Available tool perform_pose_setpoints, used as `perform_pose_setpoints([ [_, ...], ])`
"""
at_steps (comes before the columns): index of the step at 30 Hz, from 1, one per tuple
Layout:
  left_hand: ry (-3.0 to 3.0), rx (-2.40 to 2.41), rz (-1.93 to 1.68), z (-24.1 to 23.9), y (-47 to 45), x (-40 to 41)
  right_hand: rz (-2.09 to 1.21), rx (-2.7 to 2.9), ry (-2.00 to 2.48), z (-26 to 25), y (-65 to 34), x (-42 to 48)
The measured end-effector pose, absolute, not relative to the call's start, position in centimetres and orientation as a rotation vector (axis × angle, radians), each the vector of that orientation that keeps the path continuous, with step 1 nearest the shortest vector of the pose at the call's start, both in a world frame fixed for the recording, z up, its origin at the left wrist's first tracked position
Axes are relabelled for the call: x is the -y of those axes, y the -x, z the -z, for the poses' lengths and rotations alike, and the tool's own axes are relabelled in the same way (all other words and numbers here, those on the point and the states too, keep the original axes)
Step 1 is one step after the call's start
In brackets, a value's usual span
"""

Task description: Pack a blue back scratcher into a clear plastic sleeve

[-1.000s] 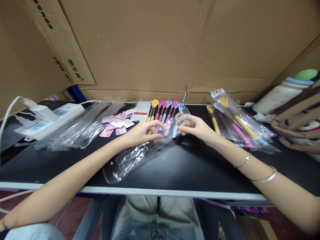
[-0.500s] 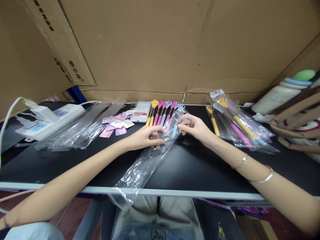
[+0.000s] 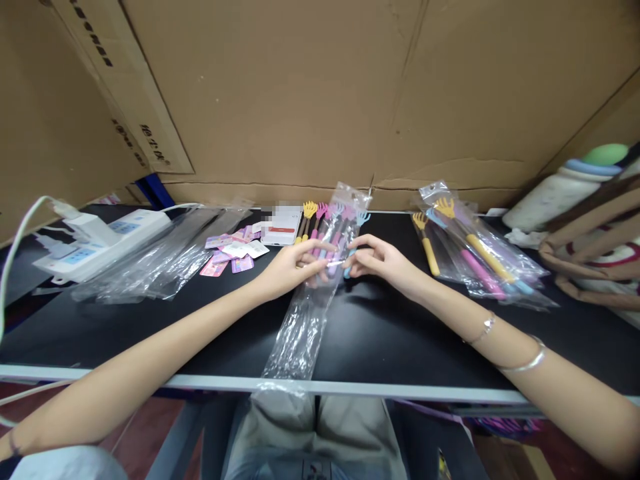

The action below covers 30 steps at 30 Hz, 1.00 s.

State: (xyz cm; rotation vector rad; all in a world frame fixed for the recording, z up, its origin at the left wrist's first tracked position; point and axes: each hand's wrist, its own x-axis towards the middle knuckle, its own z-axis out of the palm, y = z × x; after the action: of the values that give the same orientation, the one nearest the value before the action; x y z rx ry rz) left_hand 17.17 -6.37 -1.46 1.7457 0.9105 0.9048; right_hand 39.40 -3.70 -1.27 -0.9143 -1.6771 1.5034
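A long clear plastic bag (image 3: 305, 320) lies on the black table (image 3: 400, 333), running from the front edge up over a row of small hand-shaped back scratchers (image 3: 325, 223) in yellow, pink and blue. My left hand (image 3: 290, 267) and my right hand (image 3: 383, 260) meet at the bag's upper part, fingertips pinching the plastic from either side. The bag's top end (image 3: 350, 197) stands up over the scratcher heads.
A pile of empty clear bags (image 3: 160, 250) and a white power strip (image 3: 95, 243) lie at the left. Small pink cards (image 3: 230, 250) and a white phone (image 3: 280, 227) sit behind my left hand. Filled bags of scratchers (image 3: 475, 250) lie at right, beside a bottle (image 3: 565, 187) and a basket (image 3: 595, 260). Cardboard walls stand behind.
The bag swung from lying slantwise toward the lower left to running nearly straight toward the front edge, and its top end rose over the scratchers. Both hands moved closer together.
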Motion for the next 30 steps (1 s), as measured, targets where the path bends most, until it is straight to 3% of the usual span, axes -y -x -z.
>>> perform_pose_setpoints([
  [12, -1.438, -0.891, -1.275, 2.1, -17.4, 6.0, -1.918, 1.726, 0.689, 2.5, -37.3, 6.6],
  [30, -1.25, -1.135, -1.638, 0.0, -13.6, 3.0, -1.464, 1.965, 0.916, 1.1, -39.2, 3.9],
])
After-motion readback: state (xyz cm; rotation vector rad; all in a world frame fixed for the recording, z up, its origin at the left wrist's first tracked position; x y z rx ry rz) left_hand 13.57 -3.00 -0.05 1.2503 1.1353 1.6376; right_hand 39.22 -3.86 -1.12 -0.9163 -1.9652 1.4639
